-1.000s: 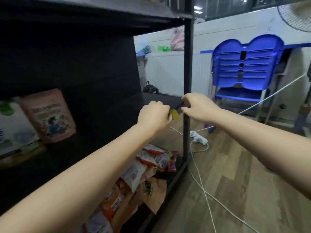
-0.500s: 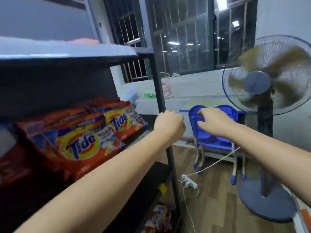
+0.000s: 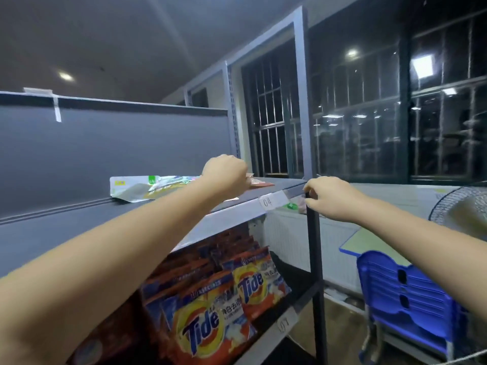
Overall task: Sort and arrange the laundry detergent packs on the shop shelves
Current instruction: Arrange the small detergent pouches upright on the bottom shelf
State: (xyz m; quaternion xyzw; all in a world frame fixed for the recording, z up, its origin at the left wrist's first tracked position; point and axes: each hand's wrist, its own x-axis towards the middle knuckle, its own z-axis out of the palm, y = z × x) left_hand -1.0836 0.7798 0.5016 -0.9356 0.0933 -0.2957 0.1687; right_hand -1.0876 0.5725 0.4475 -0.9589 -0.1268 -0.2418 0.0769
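Observation:
My left hand [image 3: 226,175] hangs over the right end of the top shelf [image 3: 79,227] with its fingers curled. A pink pack [image 3: 261,182] lies flat right at its knuckles; whether the hand grips it is hidden. At the shelf's front corner my right hand [image 3: 329,197] curls its thumb and fingers round the dark upright post [image 3: 313,259]. A white and green pack [image 3: 139,188] lies flat further back on the top shelf. On the shelf below, orange Tide packs [image 3: 203,327] stand in rows, one more [image 3: 261,285] at the right end.
White labels reading 04 [image 3: 267,202] and 07 [image 3: 286,324] are stuck on the shelf edges. Stacked blue plastic chairs [image 3: 411,299] and a fan [image 3: 458,209] stand to the right of the shelving. Barred windows fill the wall behind.
My view has risen from the lower shelves to the top one. Both hands went up: the left over the top shelf, the right to the post at the shelf corner.

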